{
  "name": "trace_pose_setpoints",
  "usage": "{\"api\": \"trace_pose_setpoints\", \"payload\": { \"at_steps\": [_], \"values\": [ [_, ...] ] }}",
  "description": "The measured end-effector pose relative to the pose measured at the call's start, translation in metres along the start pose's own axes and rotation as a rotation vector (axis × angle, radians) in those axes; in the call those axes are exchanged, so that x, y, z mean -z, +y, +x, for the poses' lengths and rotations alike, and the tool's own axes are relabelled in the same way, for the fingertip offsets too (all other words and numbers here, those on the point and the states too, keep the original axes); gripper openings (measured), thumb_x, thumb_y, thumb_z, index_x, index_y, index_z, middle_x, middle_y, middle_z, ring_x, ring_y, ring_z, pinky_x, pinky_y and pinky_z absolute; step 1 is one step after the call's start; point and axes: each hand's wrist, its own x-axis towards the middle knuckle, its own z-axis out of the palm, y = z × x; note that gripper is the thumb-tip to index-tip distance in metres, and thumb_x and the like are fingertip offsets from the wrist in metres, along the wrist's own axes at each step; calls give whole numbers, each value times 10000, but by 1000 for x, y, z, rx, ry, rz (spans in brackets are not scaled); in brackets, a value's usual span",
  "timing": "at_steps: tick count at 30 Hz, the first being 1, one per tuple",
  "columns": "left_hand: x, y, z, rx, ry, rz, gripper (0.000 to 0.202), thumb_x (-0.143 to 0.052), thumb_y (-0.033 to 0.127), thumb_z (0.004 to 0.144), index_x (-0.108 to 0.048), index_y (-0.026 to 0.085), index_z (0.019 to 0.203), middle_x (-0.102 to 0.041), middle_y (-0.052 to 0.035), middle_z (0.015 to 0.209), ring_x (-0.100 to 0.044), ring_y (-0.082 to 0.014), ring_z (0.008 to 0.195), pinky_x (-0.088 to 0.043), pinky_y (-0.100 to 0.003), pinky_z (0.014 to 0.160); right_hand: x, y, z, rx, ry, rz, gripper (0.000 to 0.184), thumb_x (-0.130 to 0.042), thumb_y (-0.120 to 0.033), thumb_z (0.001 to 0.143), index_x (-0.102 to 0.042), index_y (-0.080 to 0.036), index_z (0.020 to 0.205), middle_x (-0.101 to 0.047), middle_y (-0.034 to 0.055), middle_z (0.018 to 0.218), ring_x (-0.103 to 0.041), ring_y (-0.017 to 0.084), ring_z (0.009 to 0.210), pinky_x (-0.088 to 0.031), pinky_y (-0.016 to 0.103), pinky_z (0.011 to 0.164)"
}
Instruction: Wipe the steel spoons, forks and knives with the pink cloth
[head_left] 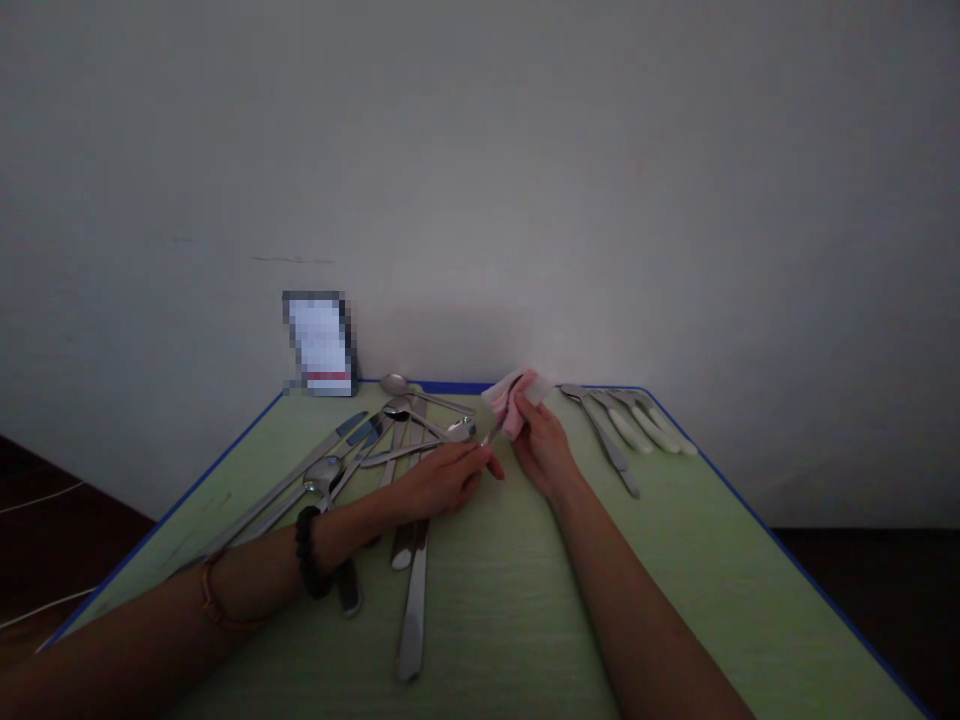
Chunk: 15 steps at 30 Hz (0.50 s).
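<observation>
My left hand [450,475], wearing a dark bead bracelet, pinches the thin metal handle of a piece of cutlery [491,434]. The far end of that piece goes into a pink and white cloth [517,402], which hides whether it is a spoon or a fork. My right hand [541,440] is closed on the cloth, folding it around the metal. Beneath and beside my left forearm lies a loose pile of metal cutlery, including a spoon [324,474], another spoon [394,383] and a table knife [300,470].
On the right, a metal spoon [604,440] lies beside several utensils with pale handles [628,430]. A phone-like screen [322,345], blurred, leans against the wall [480,200] at the back left. The green table [510,620] has a blue edge.
</observation>
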Motion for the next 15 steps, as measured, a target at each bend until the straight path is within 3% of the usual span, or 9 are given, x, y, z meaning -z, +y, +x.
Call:
{"api": "trace_pose_setpoints", "payload": {
  "at_steps": [7, 15],
  "values": [
    [-1, -3, 3, 22, -14, 36, 361, -319, 458, 937, -518, 186, 806, -386, 82, 437, -329, -97, 380, -262, -219, 405, 1, 0, 1, -44, -37, -51, 295, -816, -394, 615, -705, -176, 780, -719, -10, 738, -635, 141, 765, -485, 255, 777],
    [0, -2, 5, 17, -4, 142, 417, -295, 455, 929, -509, 189, 688, -371, 63, 444, -362, -106, 391, -291, -228, 413, -1, 0, 5, 14, 118, 137, 176, -770, -318, 715, -705, -202, 830, -735, -21, 822, -642, 103, 767, -514, 210, 764]
  ]
}}
